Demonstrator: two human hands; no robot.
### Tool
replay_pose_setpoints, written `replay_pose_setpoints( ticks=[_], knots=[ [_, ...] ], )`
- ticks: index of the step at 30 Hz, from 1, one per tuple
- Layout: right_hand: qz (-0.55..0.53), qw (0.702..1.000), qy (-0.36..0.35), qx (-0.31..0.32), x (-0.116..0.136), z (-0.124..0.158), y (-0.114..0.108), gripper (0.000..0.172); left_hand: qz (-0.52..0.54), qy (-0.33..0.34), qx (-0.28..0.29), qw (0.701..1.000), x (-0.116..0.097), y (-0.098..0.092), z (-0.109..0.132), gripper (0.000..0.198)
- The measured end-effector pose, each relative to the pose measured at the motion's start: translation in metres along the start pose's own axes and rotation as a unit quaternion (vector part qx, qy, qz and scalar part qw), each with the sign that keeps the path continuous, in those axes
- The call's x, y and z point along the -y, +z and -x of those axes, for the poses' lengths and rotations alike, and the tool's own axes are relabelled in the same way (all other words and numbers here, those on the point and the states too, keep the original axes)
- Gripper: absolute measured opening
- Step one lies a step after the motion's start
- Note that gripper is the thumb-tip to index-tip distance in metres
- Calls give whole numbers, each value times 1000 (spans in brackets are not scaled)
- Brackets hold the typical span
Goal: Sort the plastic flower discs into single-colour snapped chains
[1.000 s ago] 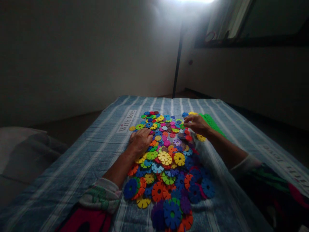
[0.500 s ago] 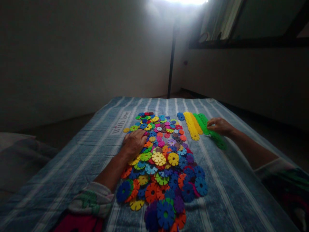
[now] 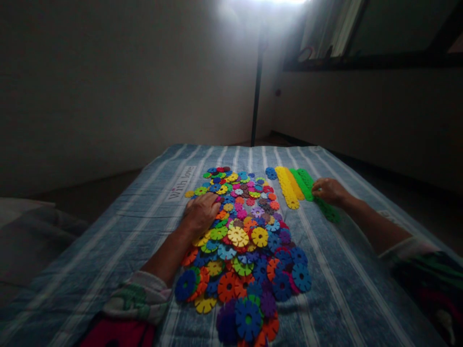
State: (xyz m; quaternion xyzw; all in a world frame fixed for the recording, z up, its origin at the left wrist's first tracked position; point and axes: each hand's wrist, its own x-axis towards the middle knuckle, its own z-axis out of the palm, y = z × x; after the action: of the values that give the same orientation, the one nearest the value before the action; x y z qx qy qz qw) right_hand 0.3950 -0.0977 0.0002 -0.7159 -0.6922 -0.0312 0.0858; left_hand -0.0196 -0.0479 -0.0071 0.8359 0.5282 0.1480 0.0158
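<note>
Across the middle of the cloth spreads a pile of many-coloured notched plastic discs [image 3: 238,236]. My left hand [image 3: 203,212] rests on the pile's left side with its fingers curled down, close to a magenta disc; what they grip, if anything, is hidden. To the right, overlapping discs lie in rows: a yellow row [image 3: 287,189], a darker yellow row [image 3: 297,185] and a bright green row [image 3: 306,184]. A dark green row [image 3: 327,211] extends below my right hand [image 3: 330,191]. That hand's fingers are pinched together beside the green rows, and anything between them is too small to make out.
A blue cloth with white stripes [image 3: 144,231] covers the surface, with "With love" lettering at its left. Two or so blue discs [image 3: 270,173] lie beside the yellow row. Behind stands a dark pole [image 3: 257,96] below a bright lamp [image 3: 275,1].
My right hand has shifted slightly right and up, away from the bright green row, showing more of its edge. My left hand stays in place on the pile.
</note>
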Motion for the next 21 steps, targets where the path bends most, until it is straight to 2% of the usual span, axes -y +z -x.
replay_pose_setpoints(
  ticks=[4, 8, 14, 21],
  knots=[
    [12, 999, 7, -31, 14, 1, -4, 18, 7, 2, -4, 1000, 1, 1, 0, 32],
    [-42, 997, -42, -48, 45, 4, -8, 17, 1, 4, 1, 1000, 1, 1, 1, 28],
    [-175, 964, -197, -30, 120, 7, -8, 13, -14, 4, -6, 1000, -2, 2, 3, 23],
    [-186, 931, -314, 22, 208, 0, 2, 10, -3, 7, -20, 1000, 2, 6, 4, 24]
  ],
)
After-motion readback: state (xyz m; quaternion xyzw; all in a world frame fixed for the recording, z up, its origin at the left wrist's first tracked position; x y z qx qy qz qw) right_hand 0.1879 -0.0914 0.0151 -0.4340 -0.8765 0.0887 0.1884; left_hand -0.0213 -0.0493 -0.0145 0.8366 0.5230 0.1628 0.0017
